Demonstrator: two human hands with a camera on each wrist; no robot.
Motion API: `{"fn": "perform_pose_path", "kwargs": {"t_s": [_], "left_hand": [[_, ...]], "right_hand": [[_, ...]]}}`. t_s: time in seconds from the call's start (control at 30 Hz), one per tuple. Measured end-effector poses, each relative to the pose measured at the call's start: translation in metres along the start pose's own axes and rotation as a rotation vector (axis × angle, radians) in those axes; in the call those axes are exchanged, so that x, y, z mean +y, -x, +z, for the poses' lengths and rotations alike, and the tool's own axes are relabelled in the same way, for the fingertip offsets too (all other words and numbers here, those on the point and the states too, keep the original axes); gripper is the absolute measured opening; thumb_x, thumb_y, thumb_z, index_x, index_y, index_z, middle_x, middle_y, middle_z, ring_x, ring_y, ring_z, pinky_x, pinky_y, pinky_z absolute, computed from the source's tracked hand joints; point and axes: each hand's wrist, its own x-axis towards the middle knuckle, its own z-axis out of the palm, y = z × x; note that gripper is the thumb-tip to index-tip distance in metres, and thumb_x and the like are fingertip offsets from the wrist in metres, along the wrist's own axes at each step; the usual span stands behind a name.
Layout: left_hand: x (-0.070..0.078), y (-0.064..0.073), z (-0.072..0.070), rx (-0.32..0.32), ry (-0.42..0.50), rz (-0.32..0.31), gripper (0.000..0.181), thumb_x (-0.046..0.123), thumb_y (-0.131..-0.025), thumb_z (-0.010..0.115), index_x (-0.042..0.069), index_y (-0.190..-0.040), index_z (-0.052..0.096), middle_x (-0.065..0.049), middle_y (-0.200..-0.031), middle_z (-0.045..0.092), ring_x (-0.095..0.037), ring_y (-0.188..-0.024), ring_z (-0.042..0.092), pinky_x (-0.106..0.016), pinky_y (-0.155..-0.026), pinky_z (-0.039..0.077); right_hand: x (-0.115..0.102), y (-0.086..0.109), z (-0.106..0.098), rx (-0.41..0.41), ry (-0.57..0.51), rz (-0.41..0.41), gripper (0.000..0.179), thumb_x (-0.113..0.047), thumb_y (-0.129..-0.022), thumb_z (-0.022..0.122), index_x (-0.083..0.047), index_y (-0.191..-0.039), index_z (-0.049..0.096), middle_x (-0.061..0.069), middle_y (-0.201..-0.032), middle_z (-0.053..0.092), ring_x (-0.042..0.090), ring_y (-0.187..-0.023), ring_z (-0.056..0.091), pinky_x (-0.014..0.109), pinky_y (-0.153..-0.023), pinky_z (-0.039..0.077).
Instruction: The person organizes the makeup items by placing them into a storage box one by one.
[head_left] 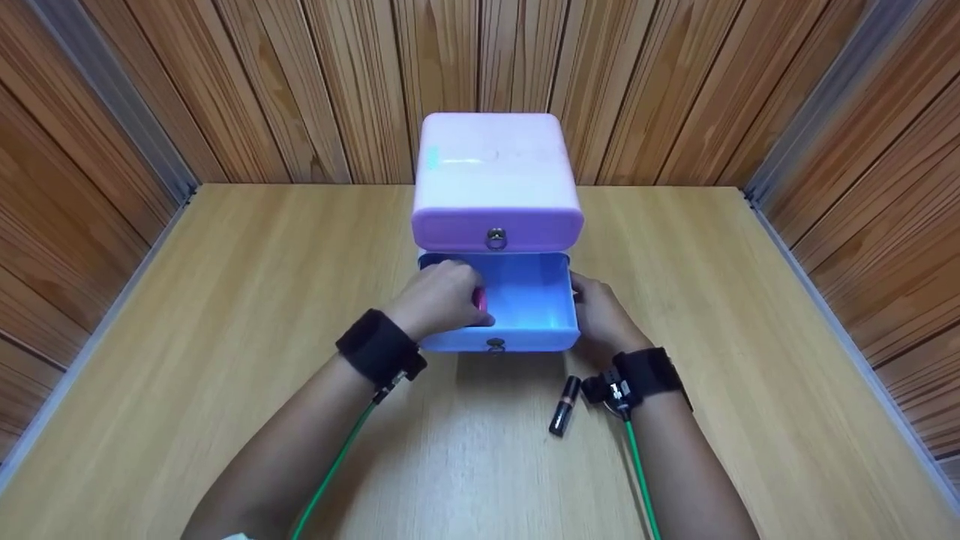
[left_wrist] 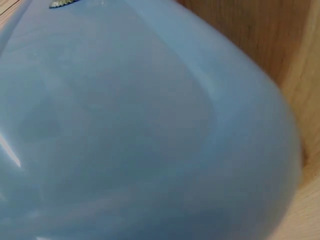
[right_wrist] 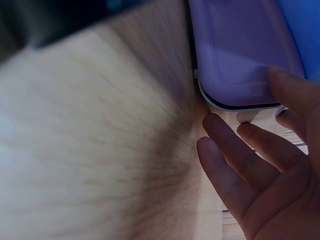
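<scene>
One pink thing [head_left: 480, 298] sits in the drawer [head_left: 534, 341], a bit left of its middle and clamped in the left grip [head_left: 444, 297], long axis too hidden to call tbh, while the right grip [head_left: 604, 315], fingers apart, is farther off by the drawer's right side.

Both arms forward, hands at the blue drawer [head_left: 529, 340].
Left forearm [head_left: 296, 439] angles in from the drawer's near left; left hand [head_left: 444, 297] in its left part, knuckles up, curled on a pink item [head_left: 480, 298], fingertips mostly hidden. Right forearm [head_left: 694, 457] from its near right; right hand [head_left: 604, 313] at its right side, fingers [right_wrist: 239, 150] spread, slightly bent.
</scene>
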Motion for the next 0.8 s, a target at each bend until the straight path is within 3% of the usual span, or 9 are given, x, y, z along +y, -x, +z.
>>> {"fn": "perform_pose_path", "kwargs": {"t_s": [0.27, 0.53, 0.8], "left_hand": [[-0.0026, 0.0009, 0.0006, -0.066, 0.013, -0.023, 0.026, 0.032, -0.081, 0.08, 0.014, -0.069, 0.065, 0.002, -0.063, 0.057, -0.016, -0.061, 0.053, -0.03, -0.056, 0.04], [-0.0034, 0.0005, -0.0017, -0.057, 0.022, 0.011, 0.026, 0.029, -0.081, 0.08, 0.012, -0.069, 0.065, 0.0, -0.061, 0.056, -0.018, -0.061, 0.053, -0.03, -0.056, 0.039], [-0.004, 0.0027, -0.0013, -0.063, 0.012, 0.02, 0.024, 0.029, -0.083, 0.078, 0.013, -0.072, 0.065, 0.001, -0.064, 0.056, -0.018, -0.063, 0.053, -0.03, -0.056, 0.039]], "right_hand": [[-0.0017, 0.0019, 0.0021, -0.008, -0.034, -0.002, 0.051, -0.003, -0.09, 0.063, -0.009, -0.139, 0.053, 0.014, -0.12, 0.065, 0.028, -0.102, 0.066, 0.039, -0.088, 0.051], [-0.0027, 0.0, 0.0014, -0.004, -0.003, -0.019, 0.051, -0.003, -0.09, 0.059, -0.007, -0.141, 0.052, 0.014, -0.116, 0.066, 0.029, -0.1, 0.066, 0.04, -0.085, 0.052], [-0.0025, 0.001, 0.0035, -0.009, -0.02, 0.013, 0.055, -0.002, -0.09, 0.06, -0.009, -0.143, 0.049, 0.014, -0.119, 0.065, 0.028, -0.102, 0.066, 0.039, -0.087, 0.051]]}}
